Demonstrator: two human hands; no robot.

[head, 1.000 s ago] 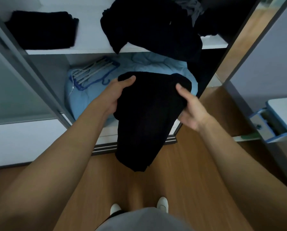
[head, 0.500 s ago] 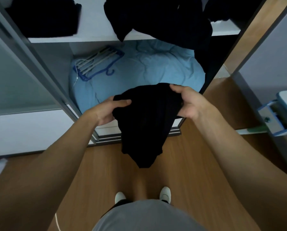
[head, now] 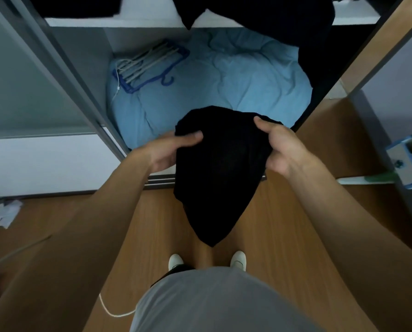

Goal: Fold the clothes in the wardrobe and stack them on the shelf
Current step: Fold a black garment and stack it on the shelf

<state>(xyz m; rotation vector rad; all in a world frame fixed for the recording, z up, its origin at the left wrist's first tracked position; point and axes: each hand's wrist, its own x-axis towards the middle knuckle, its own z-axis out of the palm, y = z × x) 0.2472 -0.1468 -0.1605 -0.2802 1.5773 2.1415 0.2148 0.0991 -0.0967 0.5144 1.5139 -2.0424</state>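
We hold the black garment [head: 220, 173] in front of the wardrobe's open lower compartment, below the white shelf [head: 142, 21] where the stack belongs. Our left hand [head: 170, 149] pinches the garment's top left corner, thumb on the front, fingers behind. Our right hand [head: 278, 147] pinches the top right corner the same way. Compared with a second ago the hands have drawn closer together and the cloth has narrowed; it now hangs as a tapering bundle toward the floor [head: 284, 236], short of our shoes. We judge this as a lengthwise fold just made, so a cross fold probably comes next before lifting to the shelf. Beyond the garment lies the light blue duvet [head: 224, 92], with the blue hanger [head: 150, 65] on it. Dark unfolded clothes [head: 272, 17] overhang the shelf edge above the duvet.
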